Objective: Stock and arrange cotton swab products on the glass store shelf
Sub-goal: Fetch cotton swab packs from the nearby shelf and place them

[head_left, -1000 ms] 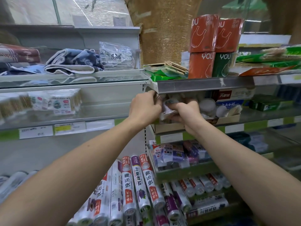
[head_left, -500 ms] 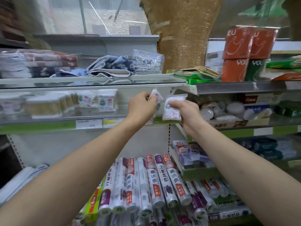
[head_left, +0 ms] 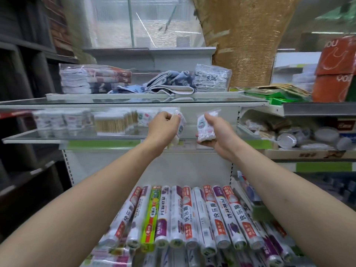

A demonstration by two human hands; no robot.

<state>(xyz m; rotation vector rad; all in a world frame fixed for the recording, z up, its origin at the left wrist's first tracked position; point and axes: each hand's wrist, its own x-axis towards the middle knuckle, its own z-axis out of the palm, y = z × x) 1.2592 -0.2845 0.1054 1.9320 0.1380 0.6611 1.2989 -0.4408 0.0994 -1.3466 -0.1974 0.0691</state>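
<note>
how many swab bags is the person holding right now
2: one bag pinched in the left hand, one bag gripped in the right hand. More behind the fingers can't be ruled out.

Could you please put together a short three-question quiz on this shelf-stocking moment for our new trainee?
1. True or false: both hands hold a bag of cotton swabs.
2. Which hand is nearer the wooden-stick swab boxes: A left, B right?
3. Fill in: folded towels lie on the ___ glass shelf.

Key: 1 true: left hand and right hand each grip a bag. 2 A. 3 upper.
</note>
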